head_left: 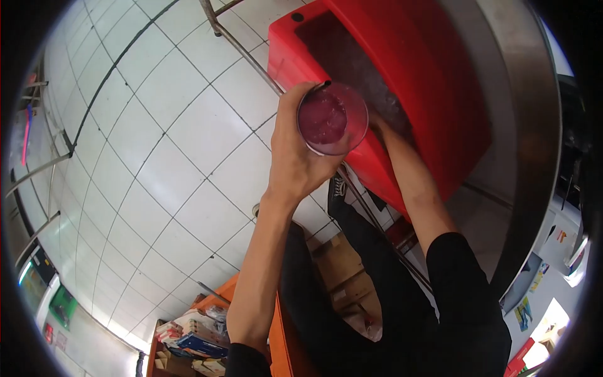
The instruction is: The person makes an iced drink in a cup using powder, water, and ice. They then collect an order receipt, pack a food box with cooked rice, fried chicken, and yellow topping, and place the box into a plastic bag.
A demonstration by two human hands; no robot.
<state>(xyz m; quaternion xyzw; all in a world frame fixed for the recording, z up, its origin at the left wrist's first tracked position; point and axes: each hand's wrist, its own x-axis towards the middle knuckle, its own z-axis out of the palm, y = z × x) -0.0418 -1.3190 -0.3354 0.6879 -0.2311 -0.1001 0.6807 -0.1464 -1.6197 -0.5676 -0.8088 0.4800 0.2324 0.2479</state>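
My left hand point(297, 147) is wrapped around a clear cup point(358, 119) with a purple-pink drink point(325, 118) in it. The dark tip of what looks like a straw point(325, 83) shows at the cup's rim. Behind the cup, my right hand point(378, 124) reaches down into a red cooler box point(286, 60). The cooler's lid point(433, 94) is raised over the opening. Pale, ice-like bits point(391, 99) lie in its dim inside. The cup and the cooler wall hide most of my right hand, so its fingers do not show.
A metal rail point(248, 63) runs along the cooler's near side. White floor tiles point(182, 125) spread to the left. Below are cardboard point(342, 270) between my legs and an orange shelf point(282, 339) with packets and boxes. A curved metal edge point(534, 125) borders the right.
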